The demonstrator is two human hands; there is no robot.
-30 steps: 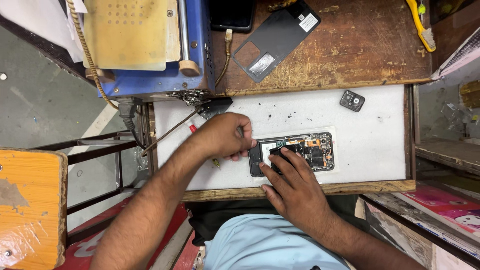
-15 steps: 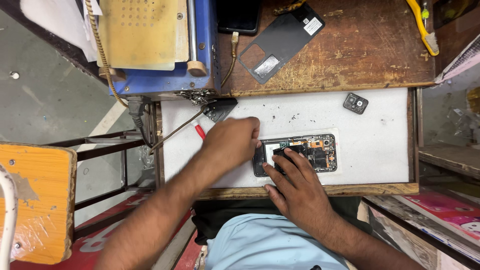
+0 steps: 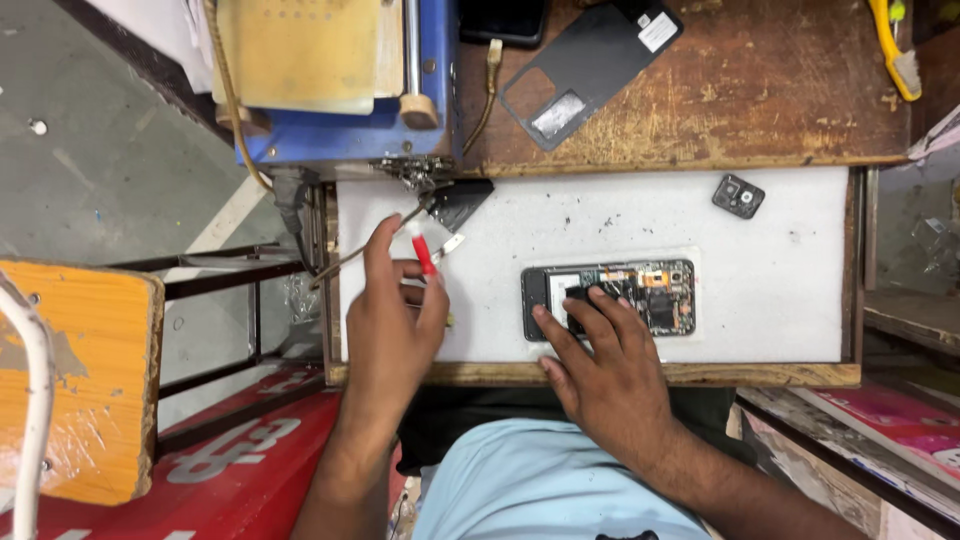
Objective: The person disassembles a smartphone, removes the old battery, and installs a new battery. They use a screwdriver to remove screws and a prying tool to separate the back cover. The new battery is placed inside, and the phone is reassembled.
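Camera module point(image 3: 739, 195) lies apart from opened phone point(image 3: 610, 297).

A white rectangular label point(image 3: 657, 31) sits on the dark phone back cover point(image 3: 590, 65), upper desk.

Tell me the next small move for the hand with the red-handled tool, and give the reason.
Probably bring the left hand rightward, so the tip of the red-handled tool meets the opened phone. The tool sits in that hand's grip off to the phone's left, clear of it, while the right hand presses fingers on the exposed insides, steadying the phone on the white mat.
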